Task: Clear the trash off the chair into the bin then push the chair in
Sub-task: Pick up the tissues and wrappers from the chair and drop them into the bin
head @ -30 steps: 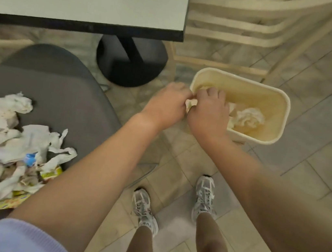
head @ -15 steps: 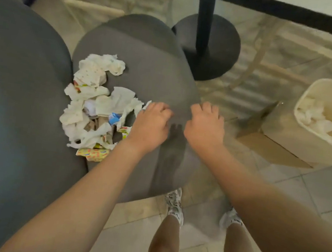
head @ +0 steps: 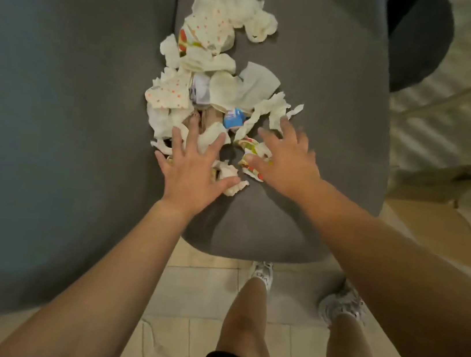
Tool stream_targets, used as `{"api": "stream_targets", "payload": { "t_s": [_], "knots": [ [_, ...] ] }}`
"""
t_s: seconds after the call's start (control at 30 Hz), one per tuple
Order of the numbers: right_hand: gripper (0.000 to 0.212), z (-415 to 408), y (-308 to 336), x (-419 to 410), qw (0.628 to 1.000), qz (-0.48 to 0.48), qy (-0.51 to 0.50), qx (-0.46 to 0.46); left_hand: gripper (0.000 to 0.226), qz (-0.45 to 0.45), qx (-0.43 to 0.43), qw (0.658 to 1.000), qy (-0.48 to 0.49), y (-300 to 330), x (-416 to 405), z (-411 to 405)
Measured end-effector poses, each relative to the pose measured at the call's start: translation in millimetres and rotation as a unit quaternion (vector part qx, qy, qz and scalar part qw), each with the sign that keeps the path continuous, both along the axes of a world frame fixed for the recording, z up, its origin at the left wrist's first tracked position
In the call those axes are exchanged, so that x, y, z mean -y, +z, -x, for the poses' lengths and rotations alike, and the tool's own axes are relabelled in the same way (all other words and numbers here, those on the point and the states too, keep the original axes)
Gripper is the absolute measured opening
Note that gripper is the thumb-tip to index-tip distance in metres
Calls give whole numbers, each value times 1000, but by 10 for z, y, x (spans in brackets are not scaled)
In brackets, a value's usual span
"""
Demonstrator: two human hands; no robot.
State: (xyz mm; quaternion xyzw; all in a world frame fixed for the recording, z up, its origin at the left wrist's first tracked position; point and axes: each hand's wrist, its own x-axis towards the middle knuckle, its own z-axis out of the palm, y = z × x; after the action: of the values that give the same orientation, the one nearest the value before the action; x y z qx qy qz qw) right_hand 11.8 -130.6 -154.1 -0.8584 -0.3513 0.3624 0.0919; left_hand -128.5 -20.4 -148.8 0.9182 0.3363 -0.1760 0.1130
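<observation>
Both hands, left hand (head: 191, 169) and right hand (head: 287, 158), now spread onto the trash (head: 211, 84).

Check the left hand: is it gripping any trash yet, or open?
Open. The left hand lies with fingers spread and straight over the near edge of the trash pile on the chair seat, with nothing pinched or lifted.

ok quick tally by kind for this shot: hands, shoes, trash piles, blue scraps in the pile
hands: 2 (left hand, right hand)
shoes: 2
trash pile on the chair seat: 1
blue scrap: 1
total: 6
</observation>
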Motion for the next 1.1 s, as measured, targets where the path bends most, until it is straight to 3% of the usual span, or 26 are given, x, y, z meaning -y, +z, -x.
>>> {"api": "stream_targets", "payload": {
  "t_s": [0.1, 0.2, 0.3, 0.43, 0.53, 0.63, 0.73, 0.97, 1.1],
  "knots": [
    [50, 44, -119, -37, 1000, 18, 15, -5, 86, -39, -21, 998, -51, -77, 52, 47],
    [42, 76, -172, -17, 1000, -13, 1, -13, 68, -73, -35, 992, -94, -101, 86, -15],
    [55, 69, -163, 20, 999, -31, 2, -27, 45, -80, -30, 990, -114, -107, 35, -91],
    [95, 30, -83, 39, 999, -24, 1, -46, 21, -107, 3, 983, -147, -58, -37, -172],
    [86, 17, -60, 70, 1000, -7, 4, -25, 18, -104, 47, 983, -144, -44, -32, -165],
    [44, -12, -16, 134, 1000, -13, 4, 1, 12, -83, 128, 982, -110, -33, 34, -160],
    [27, -27, 13, 174, 1000, -4, -2, 19, 16, -52, 193, 978, -57, 16, 83, -180],
    [42, -171, 83, 272, 998, -16, -44, 33, 22, 93, 367, 925, 33, 227, 57, -343],
    [45, -271, 113, 373, 996, -41, -67, 30, 21, 153, 420, 877, 178, 461, 53, -511]
  ]
}}
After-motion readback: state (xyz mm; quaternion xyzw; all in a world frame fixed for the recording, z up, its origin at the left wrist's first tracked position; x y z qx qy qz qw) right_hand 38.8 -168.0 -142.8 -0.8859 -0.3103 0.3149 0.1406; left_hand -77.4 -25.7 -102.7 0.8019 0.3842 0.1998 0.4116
